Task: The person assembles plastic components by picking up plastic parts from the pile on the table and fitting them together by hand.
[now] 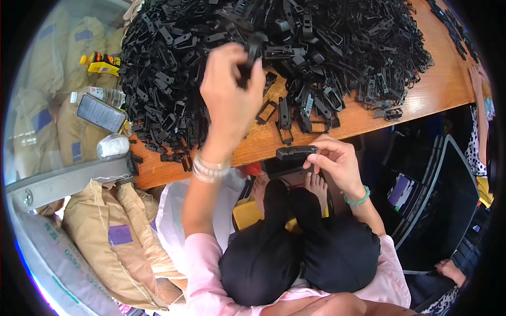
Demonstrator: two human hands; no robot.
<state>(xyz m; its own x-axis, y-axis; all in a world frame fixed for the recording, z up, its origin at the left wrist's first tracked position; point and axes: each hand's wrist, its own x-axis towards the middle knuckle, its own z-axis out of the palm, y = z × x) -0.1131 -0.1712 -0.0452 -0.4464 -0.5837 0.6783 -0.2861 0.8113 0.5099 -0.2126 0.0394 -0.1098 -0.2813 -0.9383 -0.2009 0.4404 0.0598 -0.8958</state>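
A large heap of small black plastic parts (174, 68) covers much of the wooden table (363, 120). Over the heap's near side, my left hand (227, 97) is closed, pinching a black plastic part (255, 46) between thumb and fingers; motion smears its outline. Just off the table's front edge, my right hand (337, 160) grips the right end of a long black plastic clip (293, 153), which lies roughly level above my lap. Several loose parts, among them a rectangular black frame (266, 111), rest on the wood between the two hands.
At the table's left stand a phone (101, 114), a yellow-and-black bottle (103, 63) and a clear bottle (109, 96). Brown sacks (100, 226) lean at my left. A dark bin (440, 195) is at my right, with another person's arm (480, 121) beyond it.
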